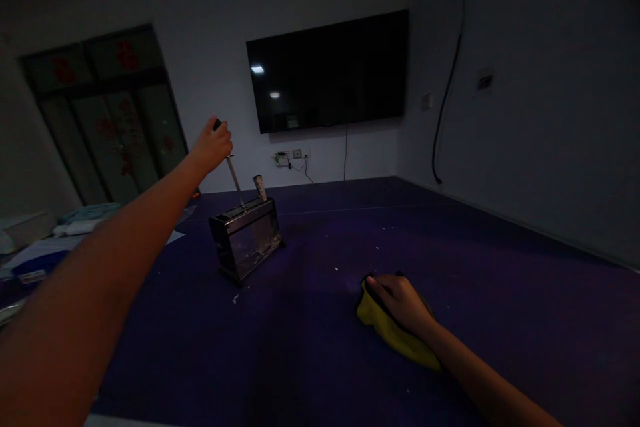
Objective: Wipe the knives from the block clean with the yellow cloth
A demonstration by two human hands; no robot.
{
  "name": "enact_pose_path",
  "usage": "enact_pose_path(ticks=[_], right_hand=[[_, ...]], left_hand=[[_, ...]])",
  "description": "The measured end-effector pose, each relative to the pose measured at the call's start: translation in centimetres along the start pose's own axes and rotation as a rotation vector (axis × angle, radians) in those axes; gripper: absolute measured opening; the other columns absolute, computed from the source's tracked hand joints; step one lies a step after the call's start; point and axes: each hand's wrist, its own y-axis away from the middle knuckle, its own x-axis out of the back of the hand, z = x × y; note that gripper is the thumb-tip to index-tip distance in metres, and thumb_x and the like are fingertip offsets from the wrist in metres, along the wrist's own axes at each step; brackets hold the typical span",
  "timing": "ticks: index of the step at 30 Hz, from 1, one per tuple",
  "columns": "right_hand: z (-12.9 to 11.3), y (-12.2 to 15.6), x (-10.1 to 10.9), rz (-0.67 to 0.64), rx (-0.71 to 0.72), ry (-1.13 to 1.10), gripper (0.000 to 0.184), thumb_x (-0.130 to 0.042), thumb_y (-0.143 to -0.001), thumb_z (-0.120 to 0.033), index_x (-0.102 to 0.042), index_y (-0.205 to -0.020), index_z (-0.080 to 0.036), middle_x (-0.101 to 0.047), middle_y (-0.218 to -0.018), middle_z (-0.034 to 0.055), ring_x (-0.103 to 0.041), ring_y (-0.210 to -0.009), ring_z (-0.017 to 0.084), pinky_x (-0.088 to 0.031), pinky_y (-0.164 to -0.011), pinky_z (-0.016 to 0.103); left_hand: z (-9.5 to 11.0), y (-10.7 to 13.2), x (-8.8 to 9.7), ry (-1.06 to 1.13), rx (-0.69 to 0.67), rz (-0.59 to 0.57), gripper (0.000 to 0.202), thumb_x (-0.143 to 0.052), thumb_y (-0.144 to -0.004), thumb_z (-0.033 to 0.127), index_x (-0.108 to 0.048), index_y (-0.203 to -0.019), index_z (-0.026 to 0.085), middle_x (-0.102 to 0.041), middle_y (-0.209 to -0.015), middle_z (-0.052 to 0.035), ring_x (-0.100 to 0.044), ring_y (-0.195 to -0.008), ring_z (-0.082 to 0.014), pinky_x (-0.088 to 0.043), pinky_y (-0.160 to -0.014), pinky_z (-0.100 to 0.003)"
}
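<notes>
My left hand (214,141) is closed around the dark handle of a knife (234,177). Its narrow blade points down, and the tip meets the slotted top of a knife block (253,237) with clear sides and a dark frame. Another knife with a speckled handle (260,188) stands in that block. On the purple tabletop (310,347), my right hand (400,300) presses down on a yellow cloth (395,337) with a dark edge, fingers curled over it.
Small white scraps (235,298) lie scattered on the tabletop. Folded cloths and papers (83,227) are piled at the left, near a blue item (37,270). A wall-mounted television (330,73) hangs beyond, above sockets with cables (297,155). A black cable (445,107) runs down the right wall.
</notes>
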Motion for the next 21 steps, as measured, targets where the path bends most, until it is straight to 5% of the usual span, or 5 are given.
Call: enact_pose_path(ticks=[5,11,21], right_hand=[[-0.2,0.0,-0.1,-0.003,0.011,0.030,0.049,-0.028,-0.089,-0.050,-0.046,-0.055,-0.020,-0.056,-0.055,0.0021,-0.052,-0.051,0.015,-0.034,-0.052,0.026],[-0.5,0.0,0.0,-0.017,0.021,0.031,0.047,-0.028,-0.090,-0.048,-0.048,-0.058,-0.020,-0.058,-0.058,0.0024,-0.054,-0.054,0.015,-0.035,-0.053,0.025],[-0.9,-0.1,0.1,-0.023,0.025,0.080,0.047,-0.029,-0.090,-0.047,-0.049,-0.057,-0.020,-0.058,-0.058,0.0023,-0.054,-0.053,0.014,-0.034,-0.053,0.026]], left_hand=[[2.2,-1.2,-3.1,0.062,-0.060,-0.069,0.029,-0.042,-0.073,0.002,-0.065,-0.064,0.017,-0.064,-0.087,-0.0082,-0.039,-0.120,-0.0232,-0.015,-0.105,-0.045],[6.1,1.4,-6.4,0.086,-0.071,-0.249,0.025,-0.049,-0.069,0.003,-0.067,-0.063,0.019,-0.066,-0.084,-0.0096,-0.048,-0.108,-0.0228,-0.020,-0.104,-0.041],[8.3,4.6,-7.4,0.093,-0.075,-0.297,0.028,-0.045,-0.066,0.003,-0.068,-0.064,0.019,-0.067,-0.079,-0.0108,-0.052,-0.101,-0.0226,-0.022,-0.102,-0.043]])
